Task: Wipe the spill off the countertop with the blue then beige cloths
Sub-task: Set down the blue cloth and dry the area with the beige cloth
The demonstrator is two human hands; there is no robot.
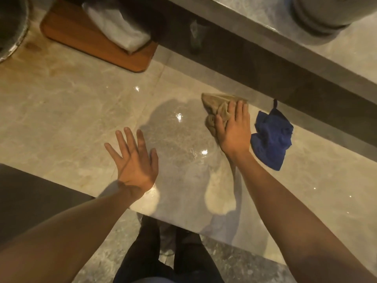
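A crumpled beige cloth (pixel 216 108) lies on the glossy marble countertop (pixel 71 111), and my right hand (pixel 233 129) presses flat on its near part, fingers over the folds. Just right of that hand a bunched blue cloth (pixel 271 137) rests on the counter, untouched. My left hand (pixel 133 162) hovers or rests over the counter near the front edge, fingers spread, holding nothing. A wet-looking sheen (pixel 183 135) with bright glints covers the stone between the two hands.
A wooden board (pixel 85 37) with a white plastic-wrapped bundle (pixel 116 23) sits at the back left. A dark round pot (pixel 12 27) is at the far left. A raised ledge (pixel 265 37) runs behind the cloths, bearing a grey round base (pixel 326 15). The counter's front edge (pixel 183 221) is near my legs.
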